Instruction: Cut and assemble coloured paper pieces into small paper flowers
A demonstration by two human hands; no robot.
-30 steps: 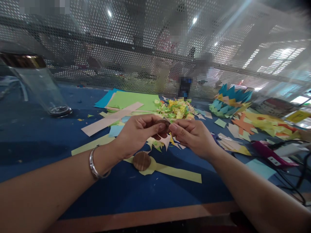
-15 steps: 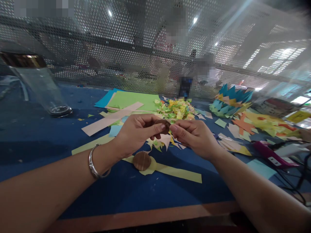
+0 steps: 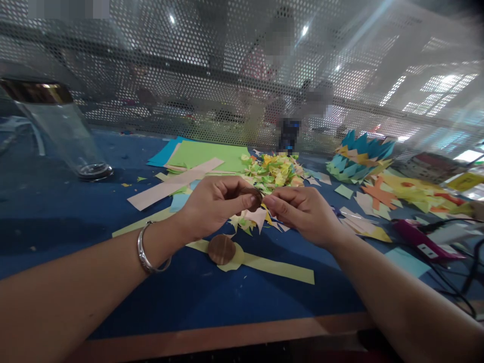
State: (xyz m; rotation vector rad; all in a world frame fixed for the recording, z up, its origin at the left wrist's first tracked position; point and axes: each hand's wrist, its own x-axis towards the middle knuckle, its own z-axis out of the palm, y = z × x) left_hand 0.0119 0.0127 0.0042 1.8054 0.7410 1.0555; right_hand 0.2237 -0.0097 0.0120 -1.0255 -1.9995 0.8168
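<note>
My left hand (image 3: 214,205) and my right hand (image 3: 302,212) meet above the blue table (image 3: 56,222). Both pinch a small brown paper disc (image 3: 255,198) between thumb and fingers. Pale pointed paper petals (image 3: 258,218) hang under the disc. A silver bracelet (image 3: 145,250) sits on my left wrist. Just below my left hand, a second brown disc (image 3: 221,249) lies on a yellow paper strip (image 3: 276,267).
A pile of small coloured paper scraps (image 3: 275,171) lies behind my hands. Green and blue sheets (image 3: 204,154) and a pink strip (image 3: 170,185) lie at left centre. A glass jar (image 3: 56,128) stands far left. A pink glue gun (image 3: 419,242) with cables is at right.
My hands and the brown disc stay almost in place; the fingers shift slightly on the disc. The view has tilted up a little.
</note>
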